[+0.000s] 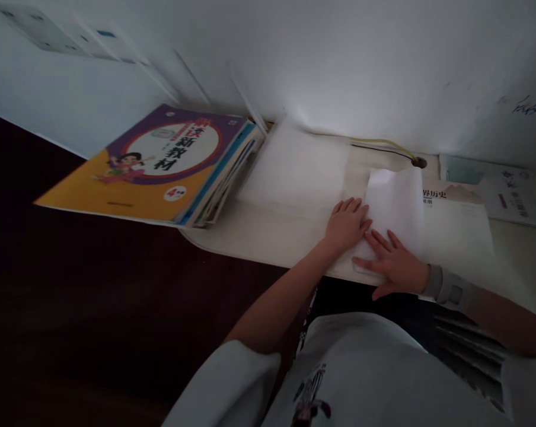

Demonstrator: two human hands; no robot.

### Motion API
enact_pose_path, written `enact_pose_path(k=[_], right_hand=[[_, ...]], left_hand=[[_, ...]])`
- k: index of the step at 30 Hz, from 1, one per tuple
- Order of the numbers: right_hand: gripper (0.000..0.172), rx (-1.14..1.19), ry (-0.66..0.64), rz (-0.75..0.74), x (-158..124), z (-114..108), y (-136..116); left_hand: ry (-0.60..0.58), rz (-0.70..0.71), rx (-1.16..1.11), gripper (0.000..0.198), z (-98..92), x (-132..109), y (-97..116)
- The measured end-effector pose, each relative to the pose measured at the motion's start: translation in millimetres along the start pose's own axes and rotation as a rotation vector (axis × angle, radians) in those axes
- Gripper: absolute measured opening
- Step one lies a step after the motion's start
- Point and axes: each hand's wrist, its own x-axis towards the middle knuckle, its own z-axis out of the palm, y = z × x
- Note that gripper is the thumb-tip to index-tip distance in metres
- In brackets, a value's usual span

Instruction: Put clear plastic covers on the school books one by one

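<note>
At the surface's (259, 240) near edge, the right hand (395, 267) and left hand (347, 224) lie flat, fingers spread, pressing a white paper sheet (396, 204), gripping nothing. Farther left, a stack of books (161, 163) overhangs the edge by the wall.

Thin white paper sheet (395, 207), matt and smooth, curls up at its far edge on the pale, smooth worktop (250, 234), which has a dull sheen. Glossy card cover on the purple-and-yellow workbook (155, 166) atop the stack, catching light. A grey fabric wristband (448, 289) looks soft and matt. White painted wall (339, 59), flat finish, faintly scuffed.
</note>
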Motion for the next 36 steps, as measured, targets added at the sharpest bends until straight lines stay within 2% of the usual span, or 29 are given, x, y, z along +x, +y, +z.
enact_pose_path(k=[3, 6, 8, 10, 13, 15, 19, 22, 25, 30, 33, 36], right_hand=[[0.088, 0.031, 0.035, -0.035, -2, 1, -7], [0.078, 0.044, 0.028, -0.09, -5, -8, 0], [0.069, 0.027, 0.02, -0.104, -6, -18, 19], [0.066, -0.019, 0.038, -0.017, -6, -26, 49], [0.08, -0.085, 0.018, 0.232, 0, -28, 92], [0.087, -0.096, -0.035, 0.271, 5, -22, 108], [0.093, -0.118, -0.008, 0.248, 16, -7, 102], [0.096, -0.127, 0.026, 0.233, 22, -1, 92], [0.097, -0.121, 0.055, 0.223, 29, 1, 93], [0.095, -0.093, 0.082, 0.285, 37, 5, 97], [0.092, -0.085, 0.1, 0.275, 39, 8, 92], [0.086, -0.071, 0.105, 0.263, 41, 10, 89]], left_hand=[[0.0, -0.001, 0.0, 0.04, 0.4, 0, -1], [0.006, 0.003, 0.006, 0.04, 0.2, 0, -1], [0.005, 0.006, 0.01, 0.04, -0.2, -1, -1], [0.008, 0.003, 0.016, 0.04, -0.4, -1, 0], [0.005, -0.006, 0.017, 0.041, -0.4, -1, 0], [-0.005, -0.016, 0.002, 0.043, -0.6, -1, -1], [-0.021, -0.028, -0.029, 0.053, -1.9, 0, -2], [-0.029, -0.031, -0.036, 0.053, -1.5, 0, -1], [-0.037, -0.029, -0.03, 0.053, -1.3, 0, -1], [-0.019, -0.053, -0.036, 0.049, -14.6, -6, -2], [0.03, -0.009, 0.007, 0.048, -23.5, -23, 12], [0.056, 0.189, 0.057, 0.047, -19.4, -55, 43]])
